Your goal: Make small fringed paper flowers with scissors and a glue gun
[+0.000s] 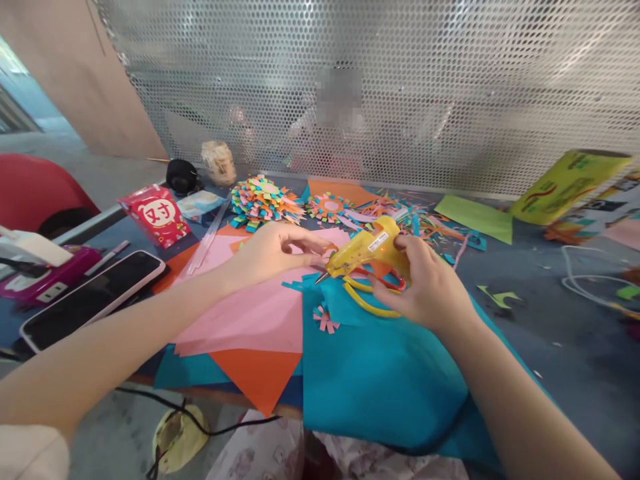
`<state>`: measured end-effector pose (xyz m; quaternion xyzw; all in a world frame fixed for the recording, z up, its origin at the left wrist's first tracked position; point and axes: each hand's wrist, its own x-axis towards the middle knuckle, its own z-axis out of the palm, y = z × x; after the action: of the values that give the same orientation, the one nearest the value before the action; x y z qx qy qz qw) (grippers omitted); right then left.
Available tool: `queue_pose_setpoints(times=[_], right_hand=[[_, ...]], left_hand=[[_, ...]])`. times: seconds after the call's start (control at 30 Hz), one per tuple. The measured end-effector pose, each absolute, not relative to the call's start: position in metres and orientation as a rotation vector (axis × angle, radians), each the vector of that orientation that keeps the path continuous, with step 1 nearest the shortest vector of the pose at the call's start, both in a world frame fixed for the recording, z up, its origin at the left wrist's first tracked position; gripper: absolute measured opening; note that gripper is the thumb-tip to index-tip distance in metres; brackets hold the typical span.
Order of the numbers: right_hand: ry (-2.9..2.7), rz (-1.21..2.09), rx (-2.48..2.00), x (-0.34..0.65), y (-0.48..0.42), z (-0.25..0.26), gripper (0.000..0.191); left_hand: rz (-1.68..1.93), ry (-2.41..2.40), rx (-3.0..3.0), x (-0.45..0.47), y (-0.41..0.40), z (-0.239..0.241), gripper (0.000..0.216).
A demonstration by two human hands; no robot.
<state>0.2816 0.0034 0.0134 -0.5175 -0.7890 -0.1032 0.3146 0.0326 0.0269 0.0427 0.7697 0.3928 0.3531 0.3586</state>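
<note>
The table (535, 260) is surfaced in dark blue. Pink paper (250, 320) is stacked with orange paper (255, 373) along its near edge. Left of the pink paper, a phone (95, 300), a power strip (53, 277) and a red packet (157, 215) are placed. Behind the pink paper, a jar (219, 162) and a fringed paper ball (263, 202) are set. Well right of it, a green sheet (477, 218) and a yellow roll (565, 187) are located.

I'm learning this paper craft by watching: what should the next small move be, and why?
Probably ease the nozzle of the glue gun to the small orange paper piece at the fingertips of the left hand: the right hand grips the glue gun, and the nozzle sits close to those fingertips, angled downward.
</note>
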Motion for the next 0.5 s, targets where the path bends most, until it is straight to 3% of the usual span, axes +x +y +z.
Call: queue_pose_setpoints(times=[0.5], right_hand=[[-2.081,-0.336,-1.188,0.2813,0.0013,0.0131,0.037]], left_hand=[[0.96,0.877,1.768,0.0401,0.0287,0.0428,0.014]])
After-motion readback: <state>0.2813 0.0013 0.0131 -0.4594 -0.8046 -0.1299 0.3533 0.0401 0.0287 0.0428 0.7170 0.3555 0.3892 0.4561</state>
